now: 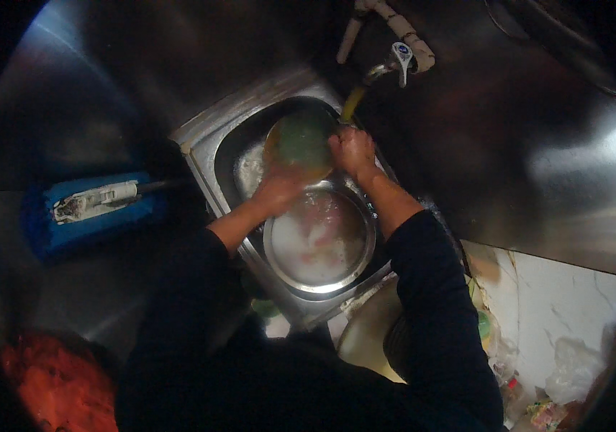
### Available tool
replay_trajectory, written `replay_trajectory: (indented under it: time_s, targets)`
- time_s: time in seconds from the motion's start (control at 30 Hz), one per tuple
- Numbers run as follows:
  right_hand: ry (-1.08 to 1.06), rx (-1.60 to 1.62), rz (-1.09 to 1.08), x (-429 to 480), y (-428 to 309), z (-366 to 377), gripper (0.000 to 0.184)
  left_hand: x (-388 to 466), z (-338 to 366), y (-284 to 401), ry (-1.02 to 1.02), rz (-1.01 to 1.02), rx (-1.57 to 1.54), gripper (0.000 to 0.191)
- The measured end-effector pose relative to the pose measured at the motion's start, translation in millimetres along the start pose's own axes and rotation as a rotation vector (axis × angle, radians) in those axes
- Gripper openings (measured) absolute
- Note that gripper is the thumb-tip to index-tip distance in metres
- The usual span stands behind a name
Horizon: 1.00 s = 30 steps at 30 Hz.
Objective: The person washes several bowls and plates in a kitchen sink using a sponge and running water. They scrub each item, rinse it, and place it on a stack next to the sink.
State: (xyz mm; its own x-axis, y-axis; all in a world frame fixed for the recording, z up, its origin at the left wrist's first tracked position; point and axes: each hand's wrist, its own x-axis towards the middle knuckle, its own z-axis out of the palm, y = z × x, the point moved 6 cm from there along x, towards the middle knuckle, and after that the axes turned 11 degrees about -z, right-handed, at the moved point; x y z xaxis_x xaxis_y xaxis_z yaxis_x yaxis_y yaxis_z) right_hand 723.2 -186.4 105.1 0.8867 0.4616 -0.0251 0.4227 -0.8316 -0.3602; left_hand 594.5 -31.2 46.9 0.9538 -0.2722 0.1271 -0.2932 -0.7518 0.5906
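Note:
A round green dish (305,143) with a yellowish rim is tilted over the far half of a stainless steel sink (198,164). My right hand (354,151) grips its right edge, fingers curled. My left hand (282,189) lies against the dish's near edge; motion blur hides its fingers and anything under them. Just nearer to me, a round metal basin (319,237) with cloudy water sits in the sink. White suds (251,167) show left of the dish. A yellow hose (352,105) on the tap (381,70) ends just beyond my right hand.
The tap's lever handle (403,56) and a pale pipe (402,27) stand behind the sink. To the left is a blue object (97,227) with a white handle-like part (97,201). A red bag-like item (59,386) lies low left; clear plastic bags (572,370) lie low right.

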Motion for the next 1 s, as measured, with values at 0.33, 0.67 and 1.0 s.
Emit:
replay_trajectory:
  time_s: [0.33, 0.67, 1.0]
  targets:
    - [-0.017, 0.457, 0.124, -9.3, 30.2, 64.1, 0.036, -6.4, -22.8, -42.1, 0.259, -0.455, -0.217, 0.059]
    - [-0.077, -0.051, -0.04, -20.3, 18.6, -98.0, 0.029, 51.5, 2.0, -56.5, 0.053, -0.508, 0.504, 0.072]
    - [0.289, 0.022, 0.036, -189.4, 46.9, -244.1, 0.024, 61.1, 29.2, 9.1, -0.222, -0.095, 0.087, 0.06]
